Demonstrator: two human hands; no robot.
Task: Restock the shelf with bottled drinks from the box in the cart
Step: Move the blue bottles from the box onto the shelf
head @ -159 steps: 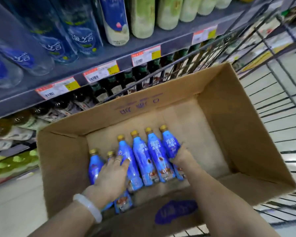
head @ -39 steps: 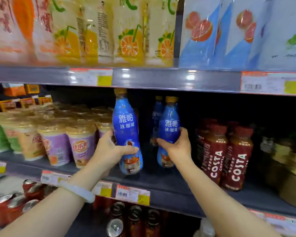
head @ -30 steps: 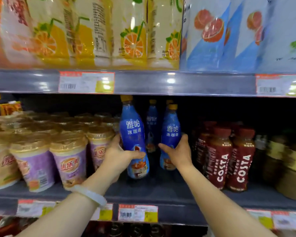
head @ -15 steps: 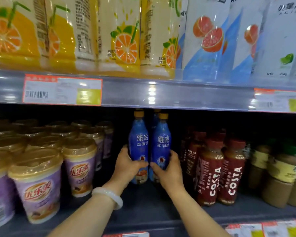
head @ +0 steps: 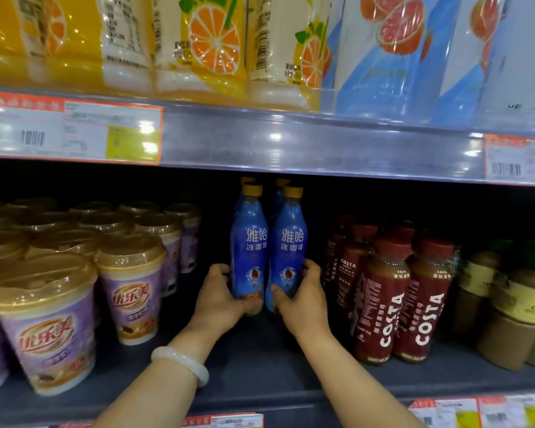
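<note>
Two blue coffee bottles with yellow caps stand upright side by side deep on the dark shelf [head: 260,359]. My left hand [head: 220,299] grips the base of the left blue bottle [head: 249,242]. My right hand [head: 301,299] grips the base of the right blue bottle [head: 289,242]. The two bottles touch each other. More yellow-capped blue bottles [head: 247,182] stand right behind them, mostly hidden. The box and cart are out of view.
Purple milk-tea cups [head: 130,282] fill the shelf to the left. Red-capped Costa bottles [head: 380,301] stand close on the right, with brown bottles [head: 519,304] beyond. The upper shelf edge [head: 291,143] with price tags hangs just above the caps; juice packs sit on it.
Both hands pushed the two blue bottles further back on the shelf and brought them together. The view moved closer to the shelf.
</note>
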